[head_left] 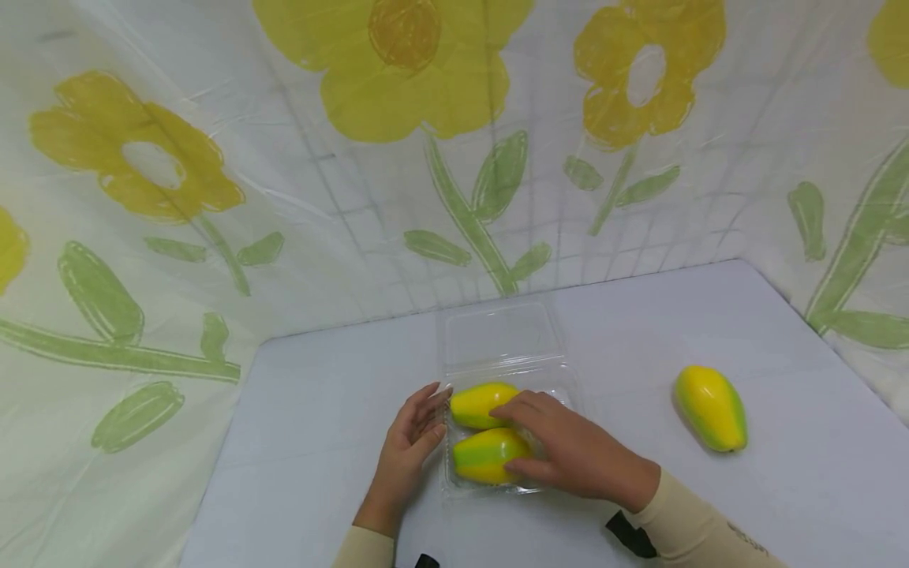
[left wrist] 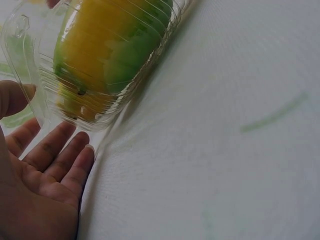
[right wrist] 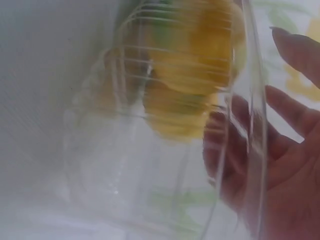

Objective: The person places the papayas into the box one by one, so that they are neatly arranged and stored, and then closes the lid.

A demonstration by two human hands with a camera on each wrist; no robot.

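Two yellow-green papayas [head_left: 484, 404] lie side by side in a clear plastic clamshell box [head_left: 561, 377], the nearer papaya [head_left: 490, 456] below the farther one in the head view. My left hand [head_left: 412, 446] is at the box's left side, fingers loosely extended; in the left wrist view its thumb is by the rim and its fingers are by the ribbed wall [left wrist: 100, 112]. Over the box's right part reaches my right hand [head_left: 561, 446], fingertips at the right ends of both papayas. In the blurred right wrist view its fingers [right wrist: 217, 145] show through the clear wall, spread and relaxed.
The box's transparent lid [head_left: 503, 331] lies folded back toward the rear of the white table [head_left: 319, 410]. A third papaya [head_left: 712, 408] rests on the table at the right. A sheet [head_left: 341, 205] printed with yellow flowers hangs behind and around the table.
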